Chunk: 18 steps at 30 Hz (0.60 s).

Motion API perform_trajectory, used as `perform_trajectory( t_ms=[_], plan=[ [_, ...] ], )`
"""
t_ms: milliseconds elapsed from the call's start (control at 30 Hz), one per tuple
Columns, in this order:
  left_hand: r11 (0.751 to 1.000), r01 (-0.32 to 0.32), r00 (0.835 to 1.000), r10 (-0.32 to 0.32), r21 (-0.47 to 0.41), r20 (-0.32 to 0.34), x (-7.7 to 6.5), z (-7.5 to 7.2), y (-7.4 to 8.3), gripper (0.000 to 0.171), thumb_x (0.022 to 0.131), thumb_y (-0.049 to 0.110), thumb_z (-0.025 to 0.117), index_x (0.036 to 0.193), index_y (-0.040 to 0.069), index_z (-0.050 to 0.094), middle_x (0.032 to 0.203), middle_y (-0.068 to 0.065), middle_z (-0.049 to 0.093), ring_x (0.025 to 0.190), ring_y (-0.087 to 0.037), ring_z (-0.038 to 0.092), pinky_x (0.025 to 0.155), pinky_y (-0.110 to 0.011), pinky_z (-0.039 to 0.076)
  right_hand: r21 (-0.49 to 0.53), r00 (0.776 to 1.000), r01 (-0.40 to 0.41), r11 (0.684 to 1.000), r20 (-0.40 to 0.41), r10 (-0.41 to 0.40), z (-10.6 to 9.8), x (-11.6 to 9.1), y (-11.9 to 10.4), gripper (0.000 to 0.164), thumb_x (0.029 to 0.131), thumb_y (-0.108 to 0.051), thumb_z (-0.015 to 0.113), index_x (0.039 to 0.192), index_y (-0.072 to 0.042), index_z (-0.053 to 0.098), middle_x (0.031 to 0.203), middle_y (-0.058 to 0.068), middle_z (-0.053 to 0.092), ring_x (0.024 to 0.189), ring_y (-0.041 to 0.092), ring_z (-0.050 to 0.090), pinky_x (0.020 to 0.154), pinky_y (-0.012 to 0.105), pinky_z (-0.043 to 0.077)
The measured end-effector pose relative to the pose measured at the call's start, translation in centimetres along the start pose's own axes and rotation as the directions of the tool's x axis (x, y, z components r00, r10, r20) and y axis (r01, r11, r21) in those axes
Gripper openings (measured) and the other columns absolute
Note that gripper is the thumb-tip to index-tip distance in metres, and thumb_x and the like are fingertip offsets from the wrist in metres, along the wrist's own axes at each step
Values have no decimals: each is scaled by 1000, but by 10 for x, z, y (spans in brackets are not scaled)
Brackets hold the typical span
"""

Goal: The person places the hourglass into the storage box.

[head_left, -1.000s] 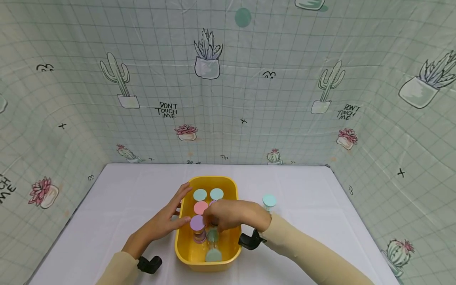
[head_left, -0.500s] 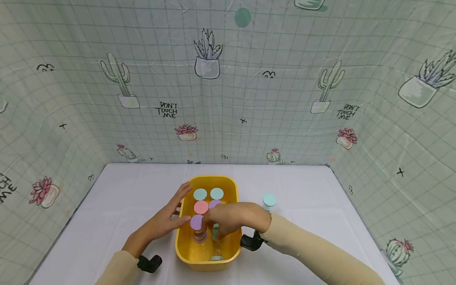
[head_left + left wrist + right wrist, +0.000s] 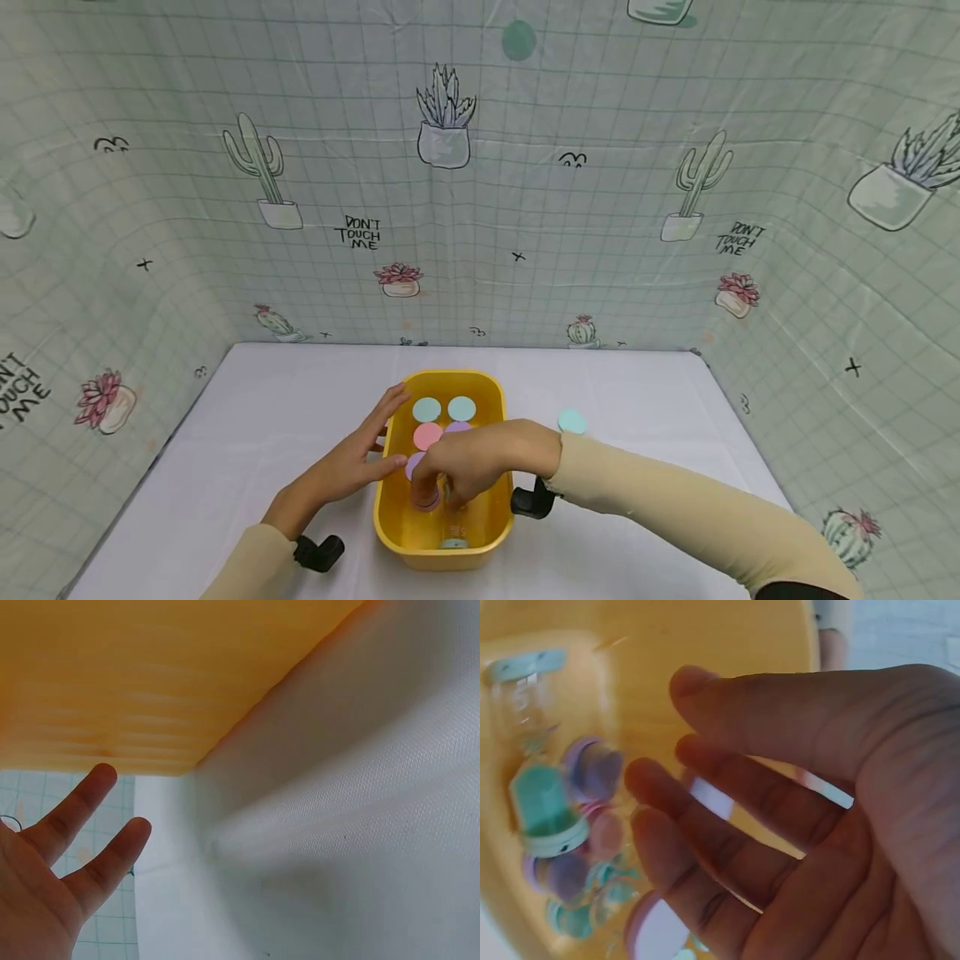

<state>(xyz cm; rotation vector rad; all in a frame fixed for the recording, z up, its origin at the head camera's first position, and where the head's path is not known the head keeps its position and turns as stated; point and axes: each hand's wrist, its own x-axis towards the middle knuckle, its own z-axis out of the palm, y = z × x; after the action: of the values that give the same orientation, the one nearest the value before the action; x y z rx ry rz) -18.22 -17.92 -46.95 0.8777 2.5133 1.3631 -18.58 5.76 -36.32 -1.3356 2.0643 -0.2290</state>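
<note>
A yellow plastic bin holds several sand timers with coloured caps. Two teal caps stand at its far end, with a pink cap and a purple cap before them. My left hand rests with spread fingers against the bin's left side. Inside the bin, my right hand reaches over a purple-capped timer, partly hiding it. In the right wrist view its fingers are loosely bent with nothing between them, and a teal sand timer lies beside them on the bin floor.
One more teal-capped timer stands outside the bin on the right, partly behind the right forearm. A white cloth covers the table. Patterned fabric walls rise at the back and both sides.
The teal timer at the near end has gone from showing its round cap to lying flat. My right hand has shifted slightly left onto the purple-capped timer. The left hand stays put.
</note>
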Motion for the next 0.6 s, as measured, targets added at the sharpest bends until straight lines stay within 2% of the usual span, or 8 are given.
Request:
perform_trajectory(
  t_ms=[200, 433, 600],
  plan=[
    [1000, 9, 1000, -9, 0, 6, 2, 1, 0, 80, 100, 25, 62, 166, 25, 17, 175, -10, 2, 130, -38, 51, 92, -50, 49, -40, 995, -87, 995, 48, 89, 2, 1, 2, 43, 90, -5, 78, 130, -18, 72, 123, -11, 73, 114, 0, 64, 90, 14, 51],
    [1000, 22, 1000, -22, 5, 0, 2, 1, 1, 80, 100, 24, 62, 166, 24, 18, 175, -9, 2, 129, -38, 52, 92, -50, 49, -135, 977, -145, 980, 135, 163, 11, 12, 7, 42, 88, -7, 80, 126, -26, 74, 117, -16, 71, 103, 0, 62, 89, 17, 53],
    [999, 42, 999, -42, 8, -2, 1, 0, 1, 80, 100, 23, 62, 166, 27, 17, 175, -7, 1, 129, -36, 52, 94, -49, 49, -200, 969, -167, 965, 146, 197, 15, 19, 8, 43, 87, -12, 82, 126, -29, 73, 116, -16, 69, 97, 0, 58, 87, 17, 52]
  ],
)
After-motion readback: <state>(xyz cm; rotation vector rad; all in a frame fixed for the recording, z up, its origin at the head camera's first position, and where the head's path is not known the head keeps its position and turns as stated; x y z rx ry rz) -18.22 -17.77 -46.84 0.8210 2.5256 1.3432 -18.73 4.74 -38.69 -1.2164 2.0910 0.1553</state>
